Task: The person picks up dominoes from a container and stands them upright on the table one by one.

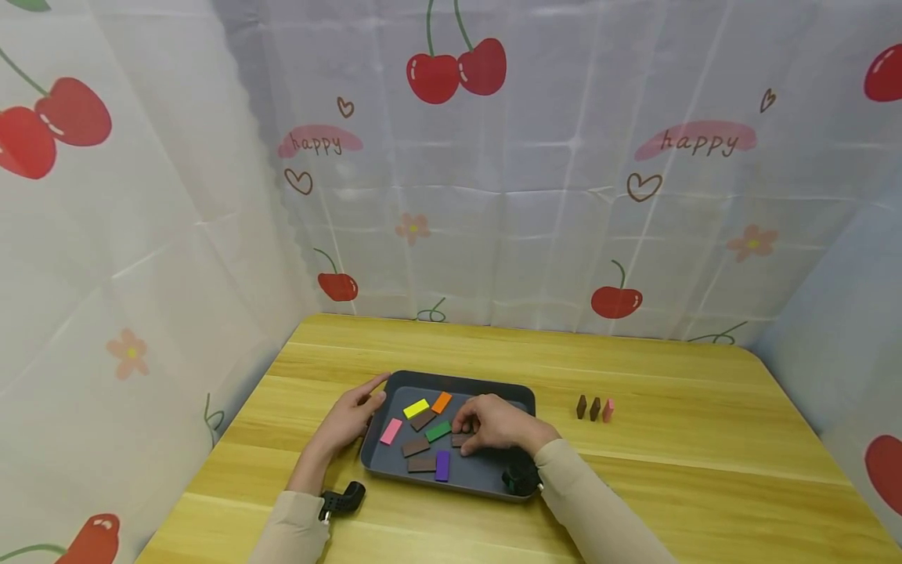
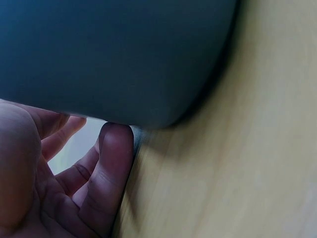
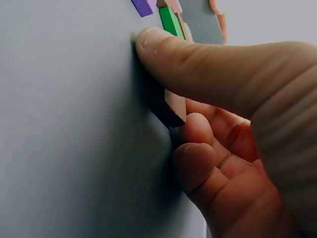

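Note:
A dark grey tray holds several flat dominoes, among them yellow, orange, pink, green and purple ones, plus brown ones. My right hand reaches into the tray's right half, thumb and fingertips around a brown domino; the thumb covers part of it. Beside the tray's left end, my left hand touches the wall. Its fingers meet the outer side in the left wrist view.
On the wooden table, right of the tray, two brown dominoes and a pink domino stand upright in a row. Cherry-printed curtains enclose the table at the back and sides. Each wrist carries a black camera mount.

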Available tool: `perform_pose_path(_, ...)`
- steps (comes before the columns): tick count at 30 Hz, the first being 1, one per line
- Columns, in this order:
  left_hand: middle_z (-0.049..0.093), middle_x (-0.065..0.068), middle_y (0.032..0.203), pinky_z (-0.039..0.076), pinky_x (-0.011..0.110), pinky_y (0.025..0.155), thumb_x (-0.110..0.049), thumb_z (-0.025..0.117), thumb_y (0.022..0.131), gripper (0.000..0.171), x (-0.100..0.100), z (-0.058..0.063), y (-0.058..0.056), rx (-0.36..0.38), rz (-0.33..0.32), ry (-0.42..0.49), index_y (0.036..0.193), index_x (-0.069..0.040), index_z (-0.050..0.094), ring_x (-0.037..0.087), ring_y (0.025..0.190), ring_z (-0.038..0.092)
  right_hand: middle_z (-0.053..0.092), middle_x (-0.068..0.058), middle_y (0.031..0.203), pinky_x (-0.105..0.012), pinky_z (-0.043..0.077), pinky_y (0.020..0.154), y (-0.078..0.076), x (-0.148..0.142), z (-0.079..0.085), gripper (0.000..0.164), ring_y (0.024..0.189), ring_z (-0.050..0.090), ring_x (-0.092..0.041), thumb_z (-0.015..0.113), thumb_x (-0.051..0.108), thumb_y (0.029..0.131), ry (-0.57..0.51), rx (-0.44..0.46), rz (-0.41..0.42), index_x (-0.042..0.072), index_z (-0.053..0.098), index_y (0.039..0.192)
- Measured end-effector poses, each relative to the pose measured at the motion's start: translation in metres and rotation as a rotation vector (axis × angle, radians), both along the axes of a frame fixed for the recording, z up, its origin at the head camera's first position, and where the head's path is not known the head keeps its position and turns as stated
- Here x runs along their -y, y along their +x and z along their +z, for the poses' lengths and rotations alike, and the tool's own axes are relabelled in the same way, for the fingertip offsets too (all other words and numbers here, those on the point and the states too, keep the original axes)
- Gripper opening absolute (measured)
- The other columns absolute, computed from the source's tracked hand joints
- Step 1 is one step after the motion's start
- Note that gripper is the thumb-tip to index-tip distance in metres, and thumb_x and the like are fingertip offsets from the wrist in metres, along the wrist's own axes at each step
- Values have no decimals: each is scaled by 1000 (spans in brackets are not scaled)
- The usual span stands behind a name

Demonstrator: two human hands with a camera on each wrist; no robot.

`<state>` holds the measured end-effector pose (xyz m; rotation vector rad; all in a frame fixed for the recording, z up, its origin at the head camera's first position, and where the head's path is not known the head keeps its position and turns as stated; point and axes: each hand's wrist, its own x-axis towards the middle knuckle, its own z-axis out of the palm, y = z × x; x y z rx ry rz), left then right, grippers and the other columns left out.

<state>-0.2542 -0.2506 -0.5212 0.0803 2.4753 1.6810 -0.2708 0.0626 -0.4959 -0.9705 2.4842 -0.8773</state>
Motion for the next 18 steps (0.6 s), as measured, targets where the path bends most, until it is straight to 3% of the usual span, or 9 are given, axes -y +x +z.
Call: perform_pose_path(18,51,9,88,43,27,55,-35,55,108,47,1,0,1,8,13,-26,154,-31,50,17,63,48,65,7,97,-23,50,77,2,-1,1,18,84,57,-6,84,19,87,-5,-30,15,18,78,104)
